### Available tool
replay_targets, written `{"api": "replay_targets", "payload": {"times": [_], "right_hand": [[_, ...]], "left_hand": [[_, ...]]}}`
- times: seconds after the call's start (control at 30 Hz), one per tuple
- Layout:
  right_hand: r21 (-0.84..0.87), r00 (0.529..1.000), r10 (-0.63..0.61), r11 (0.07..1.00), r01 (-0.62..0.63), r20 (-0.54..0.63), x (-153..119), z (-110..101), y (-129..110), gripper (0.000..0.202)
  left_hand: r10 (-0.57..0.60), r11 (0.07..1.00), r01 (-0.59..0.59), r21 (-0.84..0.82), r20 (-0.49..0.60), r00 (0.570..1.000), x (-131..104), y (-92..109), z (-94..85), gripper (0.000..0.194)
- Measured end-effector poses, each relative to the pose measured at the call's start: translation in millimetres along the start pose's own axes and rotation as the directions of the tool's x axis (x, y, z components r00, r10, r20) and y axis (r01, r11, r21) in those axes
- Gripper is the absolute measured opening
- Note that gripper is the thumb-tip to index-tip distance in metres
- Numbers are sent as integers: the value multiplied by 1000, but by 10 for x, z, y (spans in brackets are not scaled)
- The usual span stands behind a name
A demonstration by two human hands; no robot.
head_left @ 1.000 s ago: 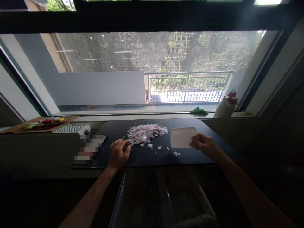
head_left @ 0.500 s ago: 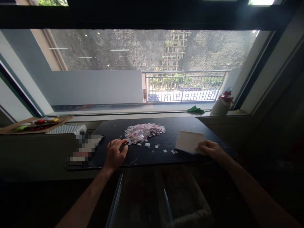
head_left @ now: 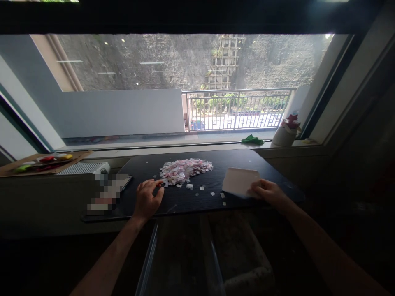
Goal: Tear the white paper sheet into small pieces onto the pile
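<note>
My right hand [head_left: 268,192] grips a white card [head_left: 240,181] by its right edge, fingers closed with the thumb on top. The card is held tilted over the right half of the dark tabletop [head_left: 197,205], its lower edge close to a few loose paper squares [head_left: 222,195]. A heap of small pinkish-white paper scraps [head_left: 185,169] lies at the middle of the table. Just left of the heap, my left hand [head_left: 148,198] rests on the table with fingers bent and the thumb apart. Its fingertips are at the heap's near-left edge, with nothing visible held.
At the table's left edge lies a flat device [head_left: 125,183], mostly blurred out. Beyond it are a white ridged box [head_left: 86,168] and cardboard [head_left: 18,164] bearing colourful items. A green cloth [head_left: 252,139] and a pale pot [head_left: 284,136] stand on the window sill.
My right hand has shifted the card slightly left. Two small squares by the card now lie farther apart. The left hand stays at the heap's edge; the whole view has shifted a little.
</note>
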State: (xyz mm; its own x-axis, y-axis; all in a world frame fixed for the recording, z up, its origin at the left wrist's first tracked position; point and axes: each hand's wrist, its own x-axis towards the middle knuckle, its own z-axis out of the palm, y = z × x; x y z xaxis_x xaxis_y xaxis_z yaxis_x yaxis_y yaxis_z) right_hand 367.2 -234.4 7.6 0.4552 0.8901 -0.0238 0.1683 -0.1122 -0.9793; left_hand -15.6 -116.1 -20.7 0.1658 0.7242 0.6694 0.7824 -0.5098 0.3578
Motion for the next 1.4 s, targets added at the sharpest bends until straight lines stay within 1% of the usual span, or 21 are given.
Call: {"api": "replay_targets", "payload": {"times": [0.07, 0.17, 0.3, 0.47, 0.57, 0.67, 0.77, 0.83, 0.93, 1.0, 1.07, 1.17, 1.23, 1.33, 1.4], "right_hand": [[-63, 999, -2, 998, 5, 43, 19, 11, -39, 10], [-125, 993, 19, 992, -5, 115, -14, -26, -64, 13], [-108, 986, 24, 994, -7, 165, -74, -64, -47, 21], [-89, 976, 57, 995, -39, 211, -123, -82, -74, 23], [-87, 972, 81, 994, -64, 220, -145, -134, -81, 24], [-58, 981, 58, 997, -48, 185, -136, -179, -48, 24], [-62, 987, 48, 997, -39, 152, -116, -179, -17, 20], [-63, 983, 72, 996, -63, 167, -117, -168, -23, 19], [-61, 970, 103, 994, -91, 222, -145, -170, -70, 21], [-59, 967, 108, 994, -97, 230, -158, -173, -112, 23], [-56, 972, 99, 994, -89, 214, -153, -155, -153, 23], [-57, 977, 60, 997, -49, 204, -116, -70, -199, 21], [-56, 974, 44, 998, -33, 222, -85, 2, -218, 20], [-56, 962, 62, 997, -49, 265, -35, 91, -232, 19], [-32, 965, 55, 998, -48, 256, 12, 147, -230, 20]], "left_hand": [[1, 1000, -1, -2, -5, 1000, 1, 2, 1, 30], [-2, 1000, 2, -6, -6, 1000, 2, 5, 5, 31], [-12, 1000, 12, -10, 0, 1000, 3, 8, 5, 31], [-12, 1000, 12, -7, 9, 1000, 5, 3, 0, 31], [-10, 1000, 10, -5, 3, 1000, 4, -2, 2, 30], [-9, 1000, 8, -9, -3, 1000, 5, -4, 5, 29], [-8, 1000, 8, -6, 1, 1000, 4, 4, 1, 30], [-5, 1000, 5, 7, 8, 1000, 1, 16, -7, 30], [16, 999, -17, 29, 19, 1000, -6, 37, -17, 29], [28, 999, -29, 37, 20, 999, -12, 46, -19, 29], [29, 999, -30, 41, 20, 999, -15, 49, -16, 28], [27, 999, -27, 44, 17, 999, -15, 49, -12, 28], [27, 999, -27, 44, 16, 1000, -14, 50, -12, 28], [27, 999, -27, 35, 18, 999, -13, 54, -14, 27], [26, 999, -27, 29, 21, 999, -13, 55, -14, 27]]}}
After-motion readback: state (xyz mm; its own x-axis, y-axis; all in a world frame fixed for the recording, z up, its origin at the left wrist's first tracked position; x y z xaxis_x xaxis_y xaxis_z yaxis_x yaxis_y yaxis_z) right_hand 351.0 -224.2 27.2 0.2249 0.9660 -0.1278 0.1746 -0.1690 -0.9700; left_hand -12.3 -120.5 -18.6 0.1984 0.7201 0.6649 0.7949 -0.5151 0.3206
